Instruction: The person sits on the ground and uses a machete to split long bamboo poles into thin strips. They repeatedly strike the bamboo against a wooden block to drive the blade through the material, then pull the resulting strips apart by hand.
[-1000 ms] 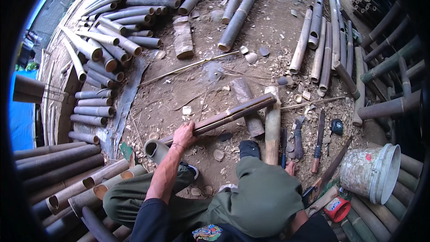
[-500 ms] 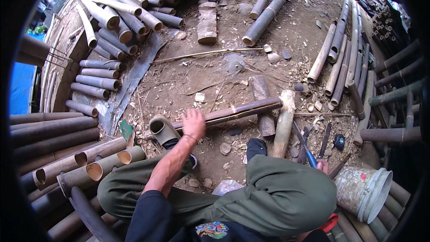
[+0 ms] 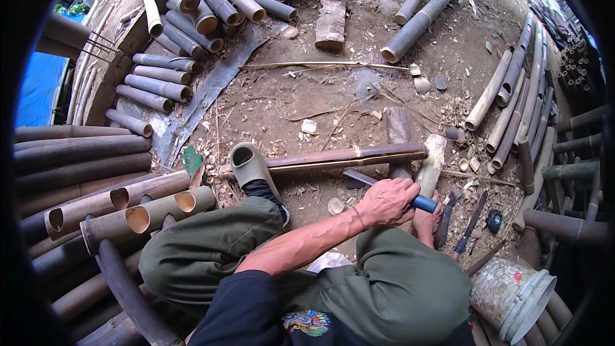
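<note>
A long dark bamboo pole (image 3: pixel 359 154) lies across the ground in front of me, a pale slit running along it. Its right end rests by a pale wooden stump (image 3: pixel 430 160) and over a dark log (image 3: pixel 398 125). My left hand (image 3: pixel 391 202) reaches across my body, closed around a blue-handled knife (image 3: pixel 425 204). The knife's blade points left, just below the pole. My right hand (image 3: pixel 424 224) is beside the stump, its fingers curled at the handle's end and partly hidden. My left foot, in an olive clog (image 3: pixel 251 165), is against the pole's left part.
Two more knives (image 3: pixel 471 224) lie at my right, beside a black tape measure (image 3: pixel 493 220). A dirty white bucket (image 3: pixel 509 298) lies tilted nearer me. Bamboo poles (image 3: pixel 90 154) are stacked at my left; cut lengths (image 3: pixel 160 86) lie beyond. Wood chips litter the ground.
My left hand has left the pole and moved right to the knife handle. The knife has risen and swung so its blade points left. My right hand has come forward.
</note>
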The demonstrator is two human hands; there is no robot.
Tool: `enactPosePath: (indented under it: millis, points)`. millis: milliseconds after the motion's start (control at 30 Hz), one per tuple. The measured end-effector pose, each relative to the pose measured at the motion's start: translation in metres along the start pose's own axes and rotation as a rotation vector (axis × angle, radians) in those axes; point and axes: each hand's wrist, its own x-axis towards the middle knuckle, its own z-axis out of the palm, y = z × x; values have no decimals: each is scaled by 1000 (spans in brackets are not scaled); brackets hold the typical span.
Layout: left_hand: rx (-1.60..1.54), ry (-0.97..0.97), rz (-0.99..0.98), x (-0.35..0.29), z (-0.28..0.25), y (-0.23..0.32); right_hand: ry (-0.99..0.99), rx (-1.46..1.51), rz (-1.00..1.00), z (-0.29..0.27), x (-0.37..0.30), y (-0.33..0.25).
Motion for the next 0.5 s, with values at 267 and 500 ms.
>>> enactPosePath:
  millis: [267, 500]
  points:
    - [-159, -35, -145, -12, -7, 5, -393, 764, 199, -22, 22, 16]
    - [-129, 138, 24, -1, 5, -9, -363, 1251, 230, -112, -35, 28]
